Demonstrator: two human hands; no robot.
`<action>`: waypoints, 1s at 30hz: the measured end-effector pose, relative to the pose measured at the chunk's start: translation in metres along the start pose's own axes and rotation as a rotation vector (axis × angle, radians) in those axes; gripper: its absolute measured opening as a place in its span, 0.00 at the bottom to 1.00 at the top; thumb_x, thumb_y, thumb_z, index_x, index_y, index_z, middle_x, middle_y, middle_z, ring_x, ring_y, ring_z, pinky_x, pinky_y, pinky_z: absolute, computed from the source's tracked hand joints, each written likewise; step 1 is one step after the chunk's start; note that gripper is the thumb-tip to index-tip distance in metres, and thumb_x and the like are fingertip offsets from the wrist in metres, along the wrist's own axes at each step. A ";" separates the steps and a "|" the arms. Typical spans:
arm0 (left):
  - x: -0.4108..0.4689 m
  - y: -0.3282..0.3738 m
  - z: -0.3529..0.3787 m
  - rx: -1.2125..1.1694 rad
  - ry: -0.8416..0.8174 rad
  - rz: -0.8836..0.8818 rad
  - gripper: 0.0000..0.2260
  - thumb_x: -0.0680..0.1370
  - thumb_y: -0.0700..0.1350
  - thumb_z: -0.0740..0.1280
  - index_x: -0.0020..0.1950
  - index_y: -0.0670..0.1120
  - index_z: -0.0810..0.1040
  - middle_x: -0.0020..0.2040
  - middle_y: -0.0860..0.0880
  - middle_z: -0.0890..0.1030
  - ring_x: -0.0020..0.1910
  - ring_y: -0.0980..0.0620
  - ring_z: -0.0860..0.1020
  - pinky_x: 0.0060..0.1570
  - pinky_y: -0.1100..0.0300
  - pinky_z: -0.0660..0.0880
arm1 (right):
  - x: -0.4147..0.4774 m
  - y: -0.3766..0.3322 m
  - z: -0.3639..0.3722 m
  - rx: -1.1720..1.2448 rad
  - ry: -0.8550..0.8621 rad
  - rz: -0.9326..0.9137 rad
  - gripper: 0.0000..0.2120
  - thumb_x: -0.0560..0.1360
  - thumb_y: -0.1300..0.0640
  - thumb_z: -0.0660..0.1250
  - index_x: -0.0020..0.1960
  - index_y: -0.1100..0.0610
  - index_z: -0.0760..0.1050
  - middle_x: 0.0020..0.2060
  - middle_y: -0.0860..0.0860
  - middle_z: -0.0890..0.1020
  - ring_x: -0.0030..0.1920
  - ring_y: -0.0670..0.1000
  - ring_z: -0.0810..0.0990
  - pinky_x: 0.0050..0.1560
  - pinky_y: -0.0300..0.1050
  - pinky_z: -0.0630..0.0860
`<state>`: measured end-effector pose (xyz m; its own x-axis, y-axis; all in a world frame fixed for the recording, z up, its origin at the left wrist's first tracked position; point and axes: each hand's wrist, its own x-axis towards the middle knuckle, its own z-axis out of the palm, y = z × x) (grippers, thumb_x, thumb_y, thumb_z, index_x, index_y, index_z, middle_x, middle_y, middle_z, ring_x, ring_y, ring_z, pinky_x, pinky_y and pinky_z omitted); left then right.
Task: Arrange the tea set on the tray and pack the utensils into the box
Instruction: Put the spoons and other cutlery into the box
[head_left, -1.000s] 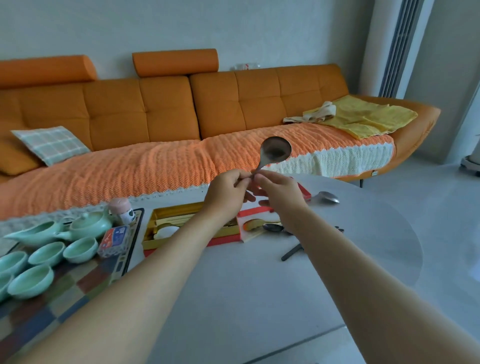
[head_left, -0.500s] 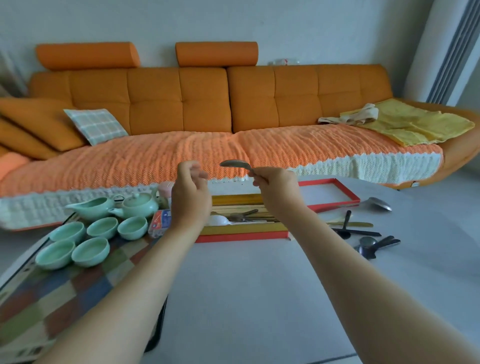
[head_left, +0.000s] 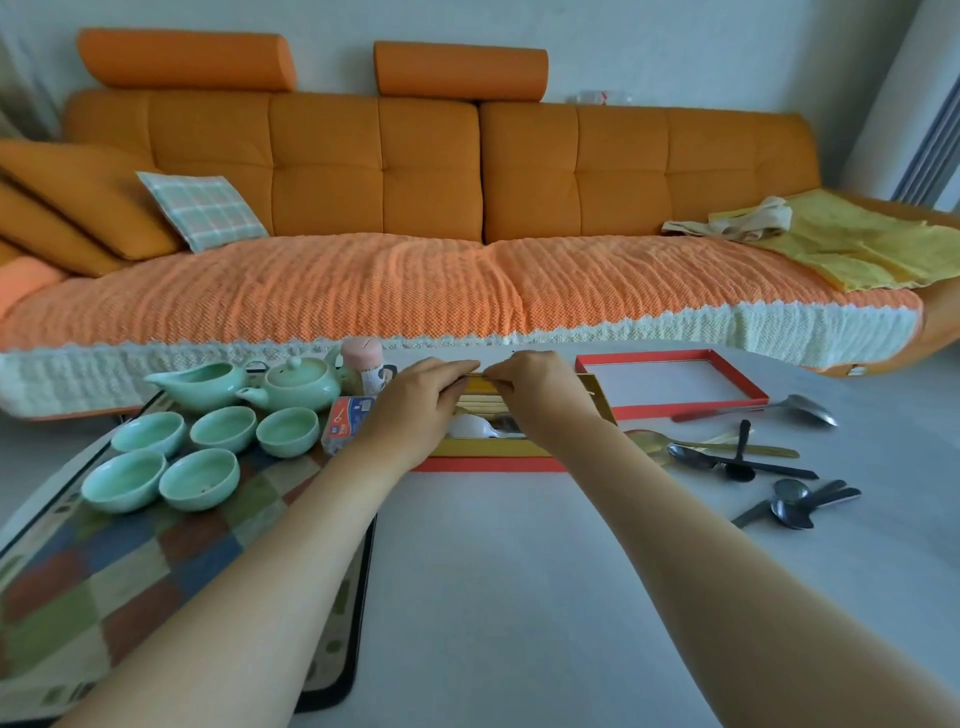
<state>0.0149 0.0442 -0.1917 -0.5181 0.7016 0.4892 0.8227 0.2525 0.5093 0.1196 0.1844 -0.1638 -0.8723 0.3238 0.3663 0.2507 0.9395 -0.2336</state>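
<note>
1. Reaching over the box (head_left: 488, 463) with both hands. The left hand (head_left: 415, 410) has its fingers stretched fairly straight, the right hand (head_left: 540, 397) has its fingers curled down, and the tips meet above the box's far edge. Can't tell if either one is pinching anything.
2. The box sits mid-table with its red near edge facing me and a white spoon (head_left: 467, 427) lying inside.
3. The lid (head_left: 691, 408) lies open side up, right of the box, near the table's far edge.
4. The tray (head_left: 130, 587) is on the left. The teapot (head_left: 298, 384) and pitcher (head_left: 200, 387) stand at its far end, with five cups (head_left: 200, 478) in front of them.
5. Loose stuff is to the right: a big spoon (head_left: 810, 410) by the lid's near rim, a gold spoon (head_left: 649, 441), and dark-handled spoons (head_left: 789, 506) closer to me.
6. A broad strip of table (head_left: 519, 597) runs between the tray's dark right edge and those spoons, and both forearms cross it.
</note>
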 end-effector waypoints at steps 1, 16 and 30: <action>0.000 -0.002 -0.001 0.002 -0.032 -0.005 0.16 0.83 0.44 0.62 0.71 0.51 0.75 0.56 0.49 0.79 0.57 0.49 0.77 0.55 0.56 0.73 | -0.001 -0.001 0.000 0.009 -0.034 -0.009 0.13 0.80 0.64 0.60 0.49 0.55 0.83 0.35 0.53 0.80 0.34 0.54 0.77 0.36 0.50 0.78; -0.013 0.016 -0.001 0.300 -0.253 0.040 0.18 0.82 0.56 0.55 0.70 0.57 0.74 0.67 0.55 0.76 0.66 0.51 0.70 0.64 0.50 0.62 | -0.035 0.019 -0.024 0.241 -0.174 0.074 0.11 0.79 0.54 0.64 0.55 0.48 0.83 0.43 0.43 0.80 0.40 0.48 0.81 0.39 0.44 0.80; 0.006 0.141 0.071 0.251 -0.243 0.262 0.16 0.82 0.44 0.58 0.70 0.50 0.73 0.67 0.52 0.76 0.66 0.50 0.71 0.66 0.54 0.65 | -0.103 0.145 -0.078 -0.163 -0.218 0.362 0.24 0.75 0.68 0.57 0.63 0.48 0.78 0.63 0.47 0.77 0.61 0.52 0.75 0.58 0.47 0.76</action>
<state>0.1439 0.1311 -0.1672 -0.2390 0.8924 0.3828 0.9659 0.1781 0.1879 0.2782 0.2964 -0.1657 -0.7800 0.6199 0.0852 0.6034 0.7812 -0.1601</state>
